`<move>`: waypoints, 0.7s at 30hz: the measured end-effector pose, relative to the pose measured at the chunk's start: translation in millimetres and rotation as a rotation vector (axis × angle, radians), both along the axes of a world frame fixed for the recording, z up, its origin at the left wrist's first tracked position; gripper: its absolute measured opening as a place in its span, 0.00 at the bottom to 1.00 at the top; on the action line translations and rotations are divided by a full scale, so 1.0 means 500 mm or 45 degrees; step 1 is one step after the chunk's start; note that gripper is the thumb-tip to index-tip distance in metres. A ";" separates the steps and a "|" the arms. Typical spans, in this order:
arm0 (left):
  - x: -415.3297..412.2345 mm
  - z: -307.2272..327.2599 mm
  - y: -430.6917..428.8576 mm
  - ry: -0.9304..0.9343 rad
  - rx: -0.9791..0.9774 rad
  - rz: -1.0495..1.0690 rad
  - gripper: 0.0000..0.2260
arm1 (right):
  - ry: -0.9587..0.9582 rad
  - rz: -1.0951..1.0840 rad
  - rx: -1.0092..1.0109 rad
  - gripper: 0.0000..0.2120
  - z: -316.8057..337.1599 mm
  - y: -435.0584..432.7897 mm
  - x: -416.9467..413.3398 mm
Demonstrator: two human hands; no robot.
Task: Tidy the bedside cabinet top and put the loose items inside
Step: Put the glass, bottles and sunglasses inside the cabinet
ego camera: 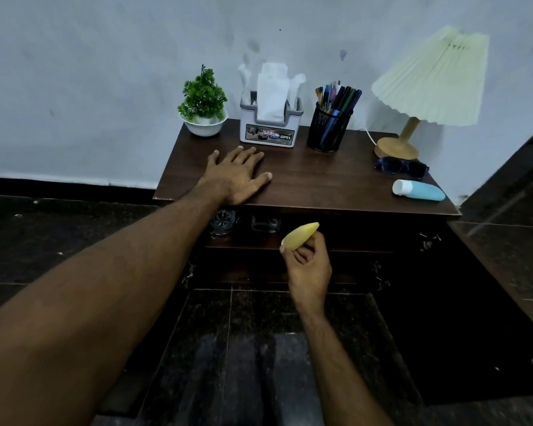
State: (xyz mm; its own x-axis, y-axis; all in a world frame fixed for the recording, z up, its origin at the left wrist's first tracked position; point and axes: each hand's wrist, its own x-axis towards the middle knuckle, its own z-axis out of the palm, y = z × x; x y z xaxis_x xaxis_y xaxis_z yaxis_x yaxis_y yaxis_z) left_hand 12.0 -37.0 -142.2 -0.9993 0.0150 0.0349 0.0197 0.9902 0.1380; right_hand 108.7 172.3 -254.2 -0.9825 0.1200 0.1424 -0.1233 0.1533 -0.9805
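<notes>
- Right hand point(308, 267) pinches a yellow tube point(300, 235), tip up-right, just before the shelf point(360, 246) under the surface point(320, 179).
- Left hand point(237, 176) lies flat by the surface's front edge.
- Blue tube point(419, 190) and sunglasses point(402, 168) wait at its right corner.

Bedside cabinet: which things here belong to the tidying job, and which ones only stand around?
Belong to the job:
yellow tube, held in the right hand below the cabinet top
blue tube, lying loose on the top
sunglasses, loose beside the lamp base

Only standing there:
potted plant
tissue holder
pen cup
lamp
</notes>
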 end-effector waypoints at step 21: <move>-0.005 -0.006 -0.003 0.016 0.005 -0.001 0.32 | -0.263 -0.187 0.827 0.25 -0.052 0.013 -0.221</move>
State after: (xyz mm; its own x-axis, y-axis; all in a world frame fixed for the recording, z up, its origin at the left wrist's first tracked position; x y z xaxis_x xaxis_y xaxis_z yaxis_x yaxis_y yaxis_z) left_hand 9.7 -38.7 -145.2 -0.9988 0.0158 0.0473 0.0224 0.9896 0.1418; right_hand -1.7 178.9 -280.2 -0.9773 0.2073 0.0425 0.1224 0.7176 -0.6856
